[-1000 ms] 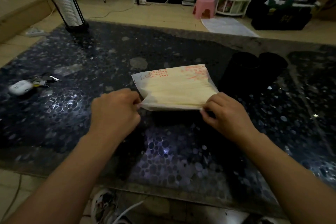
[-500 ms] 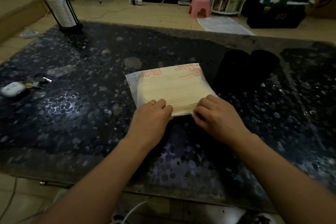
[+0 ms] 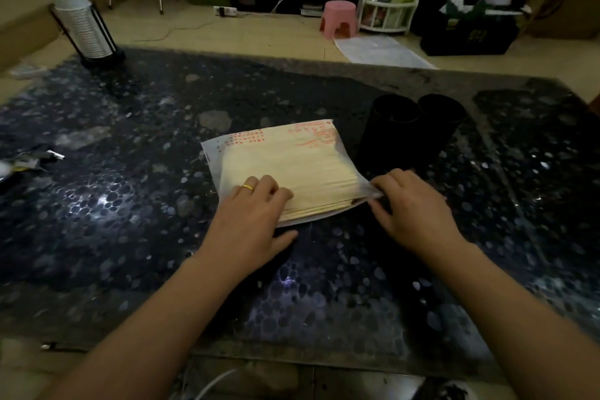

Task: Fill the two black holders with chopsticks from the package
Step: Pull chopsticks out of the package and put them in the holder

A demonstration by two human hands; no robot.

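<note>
Two tall black cylindrical holders (image 3: 412,130) unfilled; opening step under way.
Left hand (image 3: 251,217) presses flat on translucent chopstick package (image 3: 285,159) on table (image 3: 130,204); right hand (image 3: 412,204) pinches its corner. Next: extract chopsticks.

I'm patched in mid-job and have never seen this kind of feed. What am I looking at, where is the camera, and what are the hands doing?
There is no machine here: these are a person's two bare hands, filmed by one wide-angle camera on their head, looking forward and down. A dark speckled table holds a flat plastic package of chopsticks, with two black holders standing side by side just to its right. The left hand lies flat on the package's near part, pressing it down. The right hand pinches the package's near right corner. At the far left stands a stack of paper cups in a rack.
</note>
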